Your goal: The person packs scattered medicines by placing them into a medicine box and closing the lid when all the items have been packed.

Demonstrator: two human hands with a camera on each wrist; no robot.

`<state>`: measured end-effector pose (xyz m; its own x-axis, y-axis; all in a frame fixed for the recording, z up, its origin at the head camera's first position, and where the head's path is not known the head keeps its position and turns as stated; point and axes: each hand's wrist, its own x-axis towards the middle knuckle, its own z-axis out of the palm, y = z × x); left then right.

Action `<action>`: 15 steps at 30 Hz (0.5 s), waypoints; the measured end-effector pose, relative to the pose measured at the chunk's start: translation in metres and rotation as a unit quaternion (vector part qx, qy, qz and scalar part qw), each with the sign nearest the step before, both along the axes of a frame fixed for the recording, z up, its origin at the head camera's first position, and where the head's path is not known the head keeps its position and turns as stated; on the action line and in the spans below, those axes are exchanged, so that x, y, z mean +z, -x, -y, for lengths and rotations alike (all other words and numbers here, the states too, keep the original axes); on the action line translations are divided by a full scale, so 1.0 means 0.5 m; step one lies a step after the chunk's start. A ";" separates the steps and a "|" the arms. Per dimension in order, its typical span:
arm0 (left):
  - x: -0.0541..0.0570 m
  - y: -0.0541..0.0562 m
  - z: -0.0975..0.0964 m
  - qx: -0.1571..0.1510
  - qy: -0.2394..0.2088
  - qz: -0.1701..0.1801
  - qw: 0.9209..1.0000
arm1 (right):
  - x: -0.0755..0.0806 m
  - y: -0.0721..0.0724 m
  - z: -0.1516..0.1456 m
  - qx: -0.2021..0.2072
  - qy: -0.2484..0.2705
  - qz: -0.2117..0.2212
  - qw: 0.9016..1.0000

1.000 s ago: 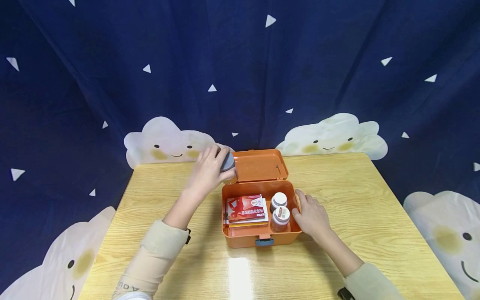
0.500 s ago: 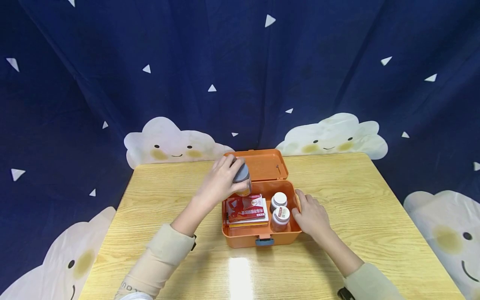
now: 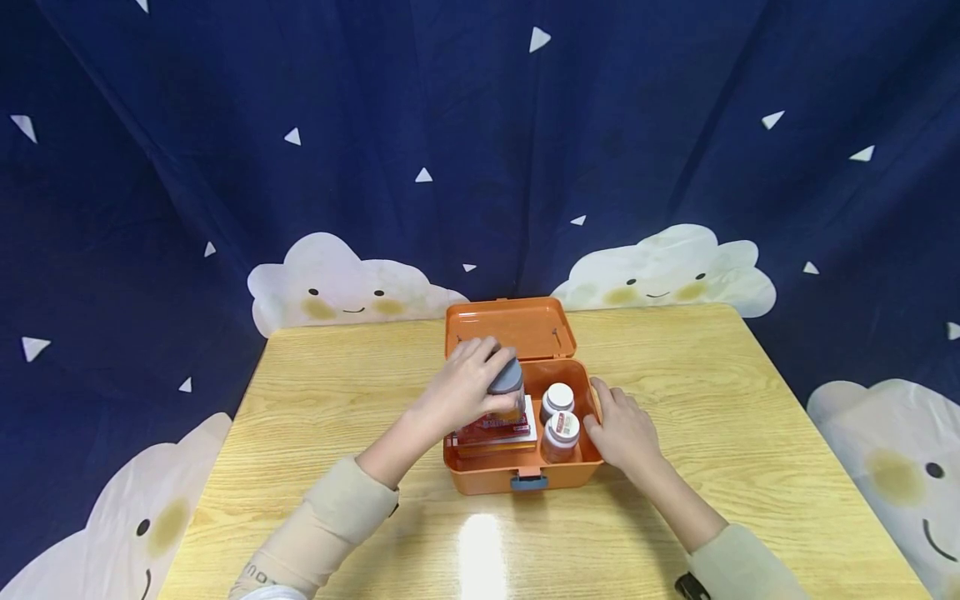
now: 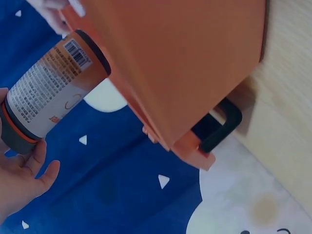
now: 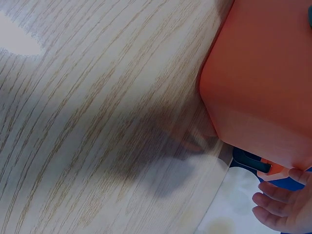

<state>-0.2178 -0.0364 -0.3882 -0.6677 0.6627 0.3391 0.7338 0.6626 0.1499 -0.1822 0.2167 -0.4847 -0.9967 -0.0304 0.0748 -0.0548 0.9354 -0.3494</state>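
Observation:
In the head view my left hand (image 3: 468, 383) grips a bottle by its grey lid (image 3: 507, 377). The left wrist view shows the bottle (image 4: 58, 83) with an orange and white label and a barcode. It is held over the left half of an open orange box (image 3: 525, 481), overlapping the red medicine carton (image 3: 491, 428) on a stack of flat cartons inside. Two white-capped bottles stand in the box's right half, the rear bottle (image 3: 558, 397) behind the front bottle (image 3: 562, 437). My right hand (image 3: 624, 429) rests against the box's right wall, fingers loosely extended.
The box's lid (image 3: 525, 325) is folded back onto the table (image 3: 337, 375). A blue-grey latch (image 3: 528, 483) sits on the front wall. Behind the table hangs a dark blue curtain (image 3: 480, 125) with clouds and triangles.
My left hand has carried the bottle right and toward me, from beside the lid to over the cartons in the box. The right hand stays in place.

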 end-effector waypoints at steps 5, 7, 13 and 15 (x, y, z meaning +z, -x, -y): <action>-0.016 -0.009 -0.010 -0.035 0.002 0.011 0.999 | -0.001 0.000 -0.001 0.000 0.002 -0.001 1.000; -0.022 -0.012 -0.013 -0.049 0.003 0.014 0.999 | -0.001 0.000 -0.001 0.000 0.001 -0.001 1.000; -0.038 -0.018 -0.022 -0.081 0.011 0.027 0.996 | -0.002 0.001 -0.001 0.000 0.000 -0.003 1.000; -0.042 -0.018 -0.024 -0.094 0.013 0.033 0.995 | -0.002 0.001 0.000 0.000 0.000 -0.004 1.000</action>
